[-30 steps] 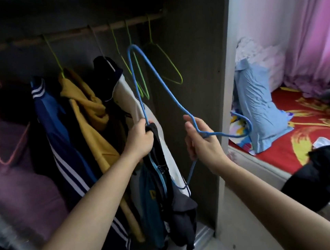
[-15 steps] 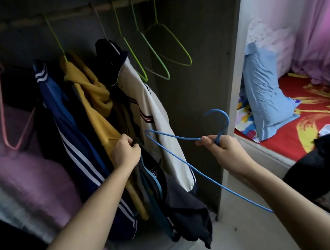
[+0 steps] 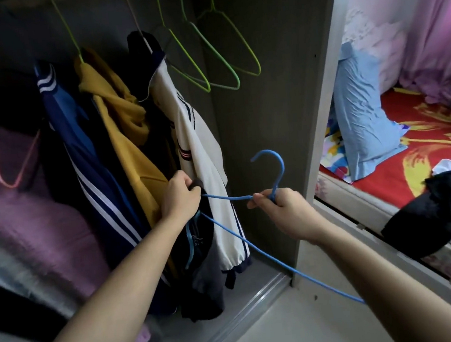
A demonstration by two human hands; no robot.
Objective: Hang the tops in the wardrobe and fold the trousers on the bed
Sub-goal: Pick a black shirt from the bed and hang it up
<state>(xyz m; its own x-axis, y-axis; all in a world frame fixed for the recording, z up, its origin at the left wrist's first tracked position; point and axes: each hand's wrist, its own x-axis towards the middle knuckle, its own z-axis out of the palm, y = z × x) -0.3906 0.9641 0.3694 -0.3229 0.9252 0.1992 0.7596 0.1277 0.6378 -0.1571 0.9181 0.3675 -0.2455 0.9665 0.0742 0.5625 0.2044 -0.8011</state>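
The dark top is gripped at the collar by the left hand, the blue hanger pinched in the right hand; its arm is best threaded through the opened neckline.

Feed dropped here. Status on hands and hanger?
Left hand grips dark top. Right hand pinches blue hanger at its neck, hook free. White jacket hangs close beside.

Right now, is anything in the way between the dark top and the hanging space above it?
The left hand grips the dark top low, in front of the cream jacket; the right hand holds the blue hanger. Above, three empty green hangers occupy the space; nothing else visible does.
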